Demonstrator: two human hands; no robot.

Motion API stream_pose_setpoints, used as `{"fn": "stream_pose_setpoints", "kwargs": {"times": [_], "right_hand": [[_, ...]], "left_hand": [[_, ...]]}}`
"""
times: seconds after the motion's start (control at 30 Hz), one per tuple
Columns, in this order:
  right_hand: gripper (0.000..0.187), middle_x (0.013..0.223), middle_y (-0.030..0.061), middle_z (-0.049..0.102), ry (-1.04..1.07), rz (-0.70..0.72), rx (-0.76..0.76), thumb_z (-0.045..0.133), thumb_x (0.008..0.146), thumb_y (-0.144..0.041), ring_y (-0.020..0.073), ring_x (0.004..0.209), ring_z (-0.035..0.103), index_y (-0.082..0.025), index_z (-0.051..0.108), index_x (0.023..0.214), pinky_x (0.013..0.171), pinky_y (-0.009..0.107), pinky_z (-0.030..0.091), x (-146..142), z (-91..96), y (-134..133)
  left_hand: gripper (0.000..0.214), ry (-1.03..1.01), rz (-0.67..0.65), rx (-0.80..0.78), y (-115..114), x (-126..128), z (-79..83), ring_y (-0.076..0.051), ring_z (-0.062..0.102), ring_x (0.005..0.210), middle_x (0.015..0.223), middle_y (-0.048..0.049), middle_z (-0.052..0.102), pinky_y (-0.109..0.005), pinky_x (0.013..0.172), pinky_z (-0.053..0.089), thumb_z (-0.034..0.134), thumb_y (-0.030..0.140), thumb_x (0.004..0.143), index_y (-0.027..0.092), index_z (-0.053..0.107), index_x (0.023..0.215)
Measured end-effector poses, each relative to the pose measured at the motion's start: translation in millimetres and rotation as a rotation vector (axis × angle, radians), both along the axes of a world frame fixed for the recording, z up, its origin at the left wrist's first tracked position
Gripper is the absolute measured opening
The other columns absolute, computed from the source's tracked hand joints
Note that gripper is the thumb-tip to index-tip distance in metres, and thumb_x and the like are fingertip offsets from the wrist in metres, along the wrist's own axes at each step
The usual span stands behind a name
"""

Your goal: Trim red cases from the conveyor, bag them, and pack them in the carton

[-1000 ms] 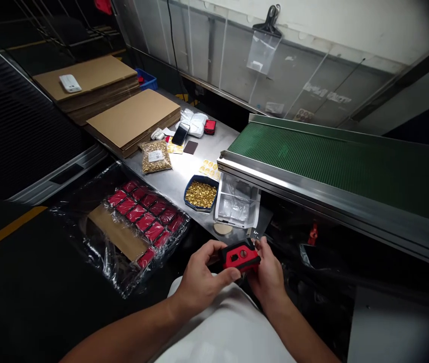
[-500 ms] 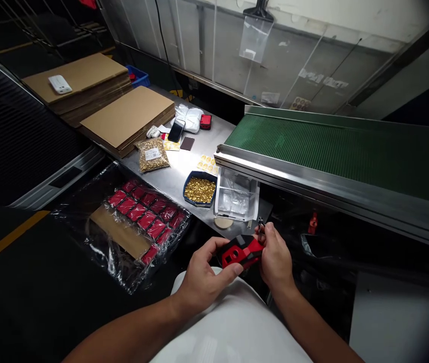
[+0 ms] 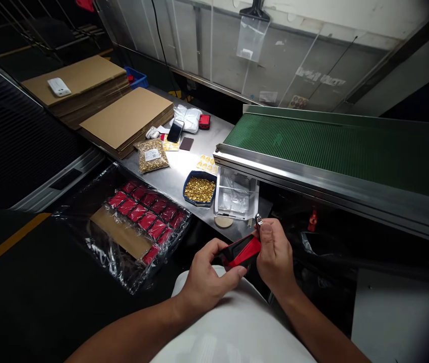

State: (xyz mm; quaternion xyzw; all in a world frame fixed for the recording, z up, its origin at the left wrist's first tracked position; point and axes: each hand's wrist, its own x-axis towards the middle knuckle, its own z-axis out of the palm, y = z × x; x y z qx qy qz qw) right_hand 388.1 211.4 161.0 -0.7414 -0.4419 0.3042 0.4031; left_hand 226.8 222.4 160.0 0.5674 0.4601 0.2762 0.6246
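Observation:
Above my lap, my left hand (image 3: 208, 275) grips a red-and-black plastic device (image 3: 245, 252) by its left end, thumb below and fingers behind. My right hand (image 3: 277, 249) is closed at the device's other end, its thumb pressed near a small shiny metal clip (image 3: 258, 220) that sticks up above the fingers. Exactly what the right fingers pinch is partly hidden. Just beyond the hands, on the metal table (image 3: 178, 174), are a dark blue tray of small gold-coloured metal pieces (image 3: 199, 190) and a white bin (image 3: 255, 201) of clear plastic bags.
A green conveyor belt (image 3: 312, 151) runs off to the right. At left, a plastic-lined box holds several red wrapped packages (image 3: 148, 216). Cardboard stacks (image 3: 127, 116), a bag of gold-coloured pieces (image 3: 151, 155), a phone (image 3: 175, 130) and sticker sheets (image 3: 207, 164) lie on the table.
The red-and-black device has been turned, so its face with the holes no longer shows and a narrower side does. My right thumb has moved lower over the clip's base.

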Motion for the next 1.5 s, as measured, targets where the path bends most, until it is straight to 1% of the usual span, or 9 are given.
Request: {"fn": "stream_pose_setpoints", "kwargs": {"times": [0.17, 0.37, 0.6, 0.77, 1.0, 1.07, 1.2, 1.37, 1.5], "right_hand": [[0.026, 0.067, -0.0020, 0.057, -0.014, 0.149, 0.040, 0.035, 0.098, -0.046, 0.0128, 0.055, 0.052, -0.023, 0.048, 0.093, 0.052, 0.025, 0.037, 5, 0.6, -1], [0.023, 0.064, -0.0024, 0.057, 0.163, 0.372, 0.072, 0.035, 0.098, -0.042, 0.0137, 0.052, 0.050, -0.024, 0.049, 0.096, 0.052, 0.026, 0.038, 7, -1.8, -4], [0.028, 0.105, 0.0072, 0.067, 0.393, -0.132, 0.329, 0.031, 0.100, -0.044, 0.0208, 0.096, 0.065, -0.025, 0.051, 0.103, 0.086, 0.038, 0.051, -5, 1.9, -1], [0.026, 0.103, 0.0079, 0.066, 0.484, -0.128, 0.343, 0.035, 0.099, -0.043, 0.0213, 0.094, 0.065, -0.025, 0.052, 0.103, 0.086, 0.041, 0.053, -3, -2.7, -4], [0.030, 0.092, 0.0087, 0.070, 0.576, -0.094, 0.518, 0.041, 0.093, -0.055, 0.0267, 0.077, 0.069, -0.027, 0.052, 0.099, 0.064, 0.044, 0.056, -1, 60.6, -24], [0.030, 0.087, 0.0072, 0.070, 0.500, -0.141, 0.595, 0.045, 0.092, -0.055, 0.0251, 0.074, 0.068, -0.026, 0.053, 0.098, 0.067, 0.043, 0.055, 6, 58.2, -21], [0.031, 0.093, 0.0049, 0.068, 0.419, -0.276, 0.252, 0.054, 0.088, -0.051, 0.0181, 0.080, 0.065, -0.021, 0.057, 0.096, 0.076, 0.034, 0.053, 30, -23.5, -7], [0.042, 0.046, -0.0049, 0.050, 0.392, -0.361, -0.332, 0.074, 0.061, -0.054, 0.0121, 0.042, 0.046, -0.016, 0.058, 0.060, 0.039, 0.022, 0.038, 48, -162.5, -21], [0.040, 0.039, -0.0052, 0.048, 0.374, -0.403, -0.472, 0.076, 0.060, -0.051, 0.0119, 0.034, 0.042, -0.015, 0.058, 0.057, 0.035, 0.021, 0.030, 55, -223.4, -33]], "left_hand": [[0.035, -0.025, 0.061, 0.011, 3, 2, -6.9, -0.017, 0.055, 0.083, 0.090, -0.0038, 0.057, -0.027, 0.072, 0.045, 0.075, 0.044, 0.074, 0.017, 0.055, 0.081], [0.062, -0.173, -0.073, -0.468, 26, 0, -16.2, -0.020, 0.060, 0.095, 0.106, -0.0107, 0.062, -0.031, 0.081, 0.049, 0.073, 0.052, 0.075, 0.014, 0.053, 0.118], [0.080, -0.263, -0.147, -0.342, 28, -3, -12.7, -0.024, 0.060, 0.106, 0.122, -0.0122, 0.056, -0.039, 0.091, 0.051, 0.082, 0.037, 0.070, 0.019, 0.041, 0.136], [0.080, -0.271, -0.173, -0.292, 22, -5, -8.5, -0.025, 0.060, 0.111, 0.127, -0.0133, 0.054, -0.040, 0.095, 0.050, 0.080, 0.032, 0.072, 0.021, 0.037, 0.138], [0.076, -0.233, -0.190, -0.168, 19, -12, -11.4, -0.027, 0.057, 0.117, 0.134, -0.0145, 0.049, -0.043, 0.102, 0.047, 0.077, 0.026, 0.074, 0.020, 0.038, 0.139], [0.078, -0.206, -0.205, -0.081, 18, -14, -9.7, -0.028, 0.055, 0.118, 0.134, -0.0139, 0.047, -0.043, 0.103, 0.047, 0.077, 0.022, 0.072, 0.021, 0.039, 0.140], [0.085, -0.133, -0.241, 0.129, 15, -16, -6.3, -0.025, 0.053, 0.115, 0.127, -0.0106, 0.044, -0.038, 0.099, 0.049, 0.074, 0.012, 0.067, 0.024, 0.036, 0.143], [0.088, -0.026, -0.249, 0.246, 8, -20, -5.4, -0.023, 0.052, 0.112, 0.128, -0.0111, 0.036, -0.034, 0.092, 0.052, 0.067, 0.007, 0.065, 0.024, 0.032, 0.144], [0.086, 0.024, -0.234, 0.292, 4, -24, -3.4, -0.023, 0.050, 0.114, 0.125, -0.0103, 0.037, -0.032, 0.091, 0.053, 0.065, 0.003, 0.060, 0.024, 0.035, 0.138]]}}
